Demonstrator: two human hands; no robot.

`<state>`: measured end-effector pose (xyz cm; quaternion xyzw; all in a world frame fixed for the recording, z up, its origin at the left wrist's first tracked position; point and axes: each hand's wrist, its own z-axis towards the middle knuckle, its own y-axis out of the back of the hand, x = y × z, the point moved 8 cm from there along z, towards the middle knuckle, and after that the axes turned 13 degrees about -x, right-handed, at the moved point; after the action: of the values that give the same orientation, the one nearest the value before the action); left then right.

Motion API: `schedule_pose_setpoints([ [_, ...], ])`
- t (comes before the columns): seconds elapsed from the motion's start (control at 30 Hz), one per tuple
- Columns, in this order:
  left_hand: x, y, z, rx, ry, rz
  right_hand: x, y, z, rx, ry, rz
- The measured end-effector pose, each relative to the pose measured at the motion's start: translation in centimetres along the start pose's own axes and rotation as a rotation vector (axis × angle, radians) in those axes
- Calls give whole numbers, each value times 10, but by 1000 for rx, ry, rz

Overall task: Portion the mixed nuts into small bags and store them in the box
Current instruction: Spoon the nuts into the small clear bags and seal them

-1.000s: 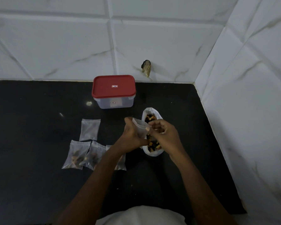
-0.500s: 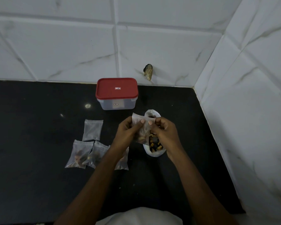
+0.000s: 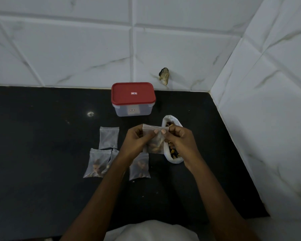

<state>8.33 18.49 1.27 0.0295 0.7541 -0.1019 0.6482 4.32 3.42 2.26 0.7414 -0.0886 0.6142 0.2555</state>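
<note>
Presently held above the black countertop (image 3: 42, 153) — small clear plastic bag of nuts (image 3: 155, 143), light, limp, slippery; left hand (image 3: 137, 141) and right hand (image 3: 181, 141) pinch its top edge — probably the best hold.

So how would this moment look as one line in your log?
step: closing small bag | left hand: pinching top edge | right hand: pinching top edge | nut bag: open | box: lid on

Single head-worn view, looking forward and down, close over black counter (image 3: 42, 153), facing tiled corner
</note>
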Motion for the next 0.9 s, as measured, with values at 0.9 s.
schedule_pose_setpoints([
  [0.9, -7, 38, -8, 149, -152, 195, 10, -22, -34, -209, 250, -212],
])
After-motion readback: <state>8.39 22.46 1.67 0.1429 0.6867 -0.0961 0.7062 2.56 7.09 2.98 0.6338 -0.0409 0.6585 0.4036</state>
